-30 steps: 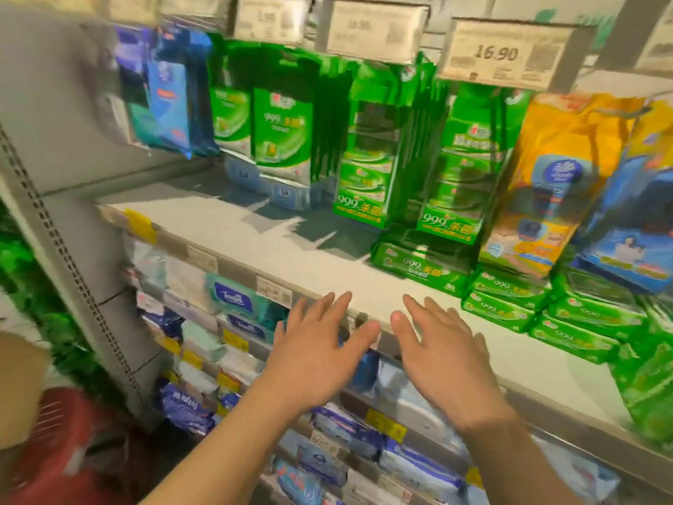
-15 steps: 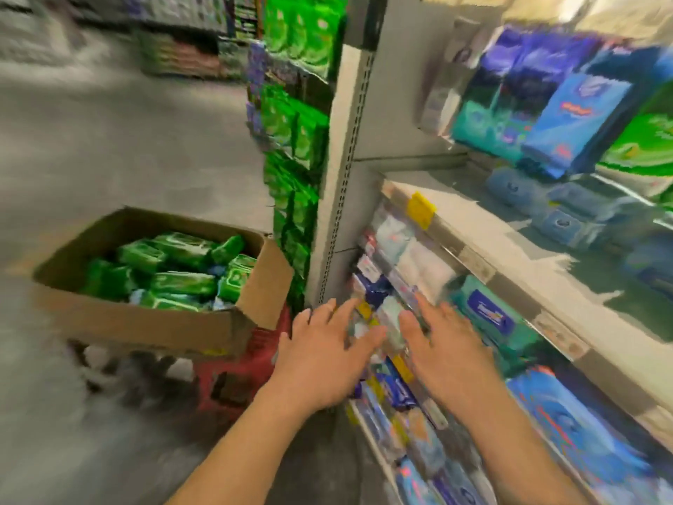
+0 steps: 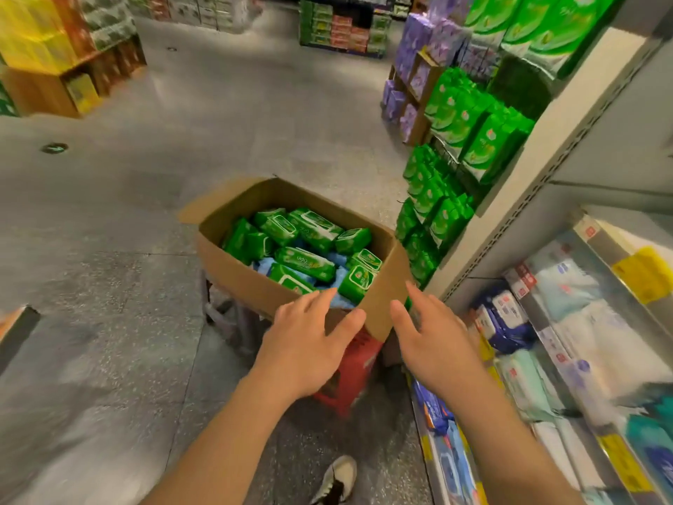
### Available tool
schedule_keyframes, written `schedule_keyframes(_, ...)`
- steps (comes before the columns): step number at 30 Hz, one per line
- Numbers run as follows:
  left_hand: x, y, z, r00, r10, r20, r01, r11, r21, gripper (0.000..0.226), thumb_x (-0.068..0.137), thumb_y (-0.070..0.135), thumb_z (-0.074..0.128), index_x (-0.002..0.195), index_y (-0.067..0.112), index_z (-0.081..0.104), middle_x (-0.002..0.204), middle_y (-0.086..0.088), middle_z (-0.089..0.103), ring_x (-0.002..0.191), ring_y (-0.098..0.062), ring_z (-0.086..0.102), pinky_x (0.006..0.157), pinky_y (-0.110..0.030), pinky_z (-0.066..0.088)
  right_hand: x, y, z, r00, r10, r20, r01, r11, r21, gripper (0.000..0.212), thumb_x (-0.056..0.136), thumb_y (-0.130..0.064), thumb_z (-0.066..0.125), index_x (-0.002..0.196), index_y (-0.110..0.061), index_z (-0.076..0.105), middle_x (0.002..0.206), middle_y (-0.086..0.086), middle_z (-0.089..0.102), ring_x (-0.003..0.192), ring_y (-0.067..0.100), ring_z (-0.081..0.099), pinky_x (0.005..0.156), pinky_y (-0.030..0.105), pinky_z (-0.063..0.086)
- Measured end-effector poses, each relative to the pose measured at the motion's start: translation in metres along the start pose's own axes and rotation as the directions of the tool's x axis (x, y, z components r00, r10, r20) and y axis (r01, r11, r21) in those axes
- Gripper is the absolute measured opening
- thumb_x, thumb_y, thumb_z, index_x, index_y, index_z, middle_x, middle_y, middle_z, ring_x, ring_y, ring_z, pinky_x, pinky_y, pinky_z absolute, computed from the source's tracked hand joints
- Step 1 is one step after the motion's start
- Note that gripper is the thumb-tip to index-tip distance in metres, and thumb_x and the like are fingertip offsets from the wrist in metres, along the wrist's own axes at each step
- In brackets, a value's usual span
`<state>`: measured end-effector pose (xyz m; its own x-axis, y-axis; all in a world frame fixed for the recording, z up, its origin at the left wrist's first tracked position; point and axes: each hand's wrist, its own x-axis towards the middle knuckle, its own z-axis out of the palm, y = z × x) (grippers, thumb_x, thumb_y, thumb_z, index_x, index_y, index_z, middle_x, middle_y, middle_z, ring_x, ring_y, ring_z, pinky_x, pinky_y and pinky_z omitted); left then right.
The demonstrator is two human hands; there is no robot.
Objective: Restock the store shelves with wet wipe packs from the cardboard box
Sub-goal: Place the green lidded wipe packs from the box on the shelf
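Note:
An open cardboard box (image 3: 240, 275) stands on a red stool (image 3: 351, 377) in the aisle. It holds several green wet wipe packs (image 3: 305, 263) over some light blue packs (image 3: 337, 275). My left hand (image 3: 309, 340) hovers at the box's near corner, fingers straight and spread, holding nothing. My right hand (image 3: 433, 340) is just right of that corner, also spread and empty. The store shelves (image 3: 597, 246) run along the right, with white, blue and teal packs on the lower levels.
Green packs (image 3: 469, 140) hang on the shelf end beyond the box. Purple packs (image 3: 418, 78) stand on a wooden rack further back. Grey floor (image 3: 218, 122) spreads to the left. My shoe (image 3: 337, 479) shows below the stool. Stacked goods (image 3: 54, 49) fill the far left.
My view has swung left and down from the shelf to the box. Both empty hands have moved from the shelf edge to the box's near corner.

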<state>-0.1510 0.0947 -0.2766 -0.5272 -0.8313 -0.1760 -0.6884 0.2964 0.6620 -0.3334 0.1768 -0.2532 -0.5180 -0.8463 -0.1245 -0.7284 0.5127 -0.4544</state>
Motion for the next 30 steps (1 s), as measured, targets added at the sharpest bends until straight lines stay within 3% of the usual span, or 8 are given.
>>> schedule_keyframes(5,0.055,-0.026,-0.018,0.996,-0.081,-0.021,0.081,0.996,-0.021,0.095,0.077,0.094,0.016,0.157,0.043,0.026,0.164,0.015,0.024,0.152,-0.020,0.017,0.120,-0.049,0.024,0.068,-0.016,0.017,0.999,-0.027,0.032,0.025,0.996,0.083,0.081,0.089,-0.078,0.025,0.156,-0.034,0.035,0.152,0.006,0.049,0.140,0.031,0.043,0.114,0.051,0.038)
schedule_keyframes(7,0.083,-0.032,-0.028,0.994,-0.099,-0.045,0.098,0.995,-0.020,0.106,0.069,0.101,0.010,0.156,0.043,0.029,0.163,0.014,0.028,0.152,-0.018,0.020,0.121,-0.048,0.022,0.099,-0.020,0.021,0.999,-0.032,0.037,0.027,0.991,0.133,0.068,0.099,-0.065,0.038,0.157,-0.029,0.036,0.151,0.010,0.048,0.141,0.030,0.042,0.115,0.043,0.037)
schedule_keyframes(10,0.121,-0.033,-0.040,0.989,-0.144,-0.029,0.143,0.989,-0.028,0.103,0.070,0.096,0.015,0.155,0.041,0.032,0.162,0.012,0.031,0.150,-0.018,0.024,0.121,-0.047,0.024,0.138,-0.021,0.020,0.998,-0.042,0.055,0.030,0.978,0.209,0.064,0.104,-0.054,0.044,0.159,-0.024,0.033,0.159,0.004,0.042,0.147,0.024,0.036,0.116,0.035,0.030)
schedule_keyframes(17,0.190,-0.039,-0.050,0.974,-0.228,-0.010,0.227,0.970,-0.089,0.122,0.055,0.108,0.010,0.154,0.041,0.036,0.161,0.008,0.035,0.150,-0.018,0.027,0.123,-0.047,0.024,0.223,-0.010,0.034,0.993,-0.013,0.121,-0.023,0.957,0.289,0.067,0.103,-0.051,0.049,0.161,-0.022,0.030,0.155,0.007,0.047,0.142,0.023,0.042,0.111,0.035,0.037)
schedule_keyframes(23,0.236,-0.068,-0.052,0.951,-0.294,0.098,0.305,0.941,-0.144,0.121,0.052,0.109,0.012,0.153,0.046,0.034,0.162,0.011,0.032,0.151,-0.016,0.025,0.122,-0.044,0.024,0.268,-0.009,0.068,0.971,0.169,0.168,-0.218,0.914,0.341,0.057,0.100,-0.049,0.056,0.150,-0.024,0.044,0.140,0.003,0.057,0.124,0.022,0.057,0.104,0.042,0.048)
schedule_keyframes(27,0.272,-0.101,-0.050,0.942,-0.284,0.182,0.317,0.929,-0.189,0.081,0.084,0.086,0.032,0.151,0.041,0.040,0.159,0.015,0.036,0.148,-0.010,0.030,0.121,-0.041,0.027,0.288,-0.008,0.108,0.949,0.254,0.186,-0.303,0.899,0.316,0.049,0.101,-0.039,0.059,0.144,-0.017,0.050,0.124,0.003,0.062,0.115,0.022,0.060,0.095,0.036,0.048)
schedule_keyframes(30,0.304,-0.131,-0.045,0.932,-0.232,0.279,0.283,0.946,-0.158,0.079,0.085,0.085,0.033,0.150,0.040,0.042,0.156,0.016,0.041,0.144,-0.007,0.035,0.120,-0.040,0.030,0.304,-0.015,0.142,0.926,0.327,0.190,-0.370,0.887,0.275,0.044,0.100,-0.033,0.060,0.140,-0.016,0.052,0.119,0.003,0.062,0.107,0.022,0.060,0.082,0.029,0.041)
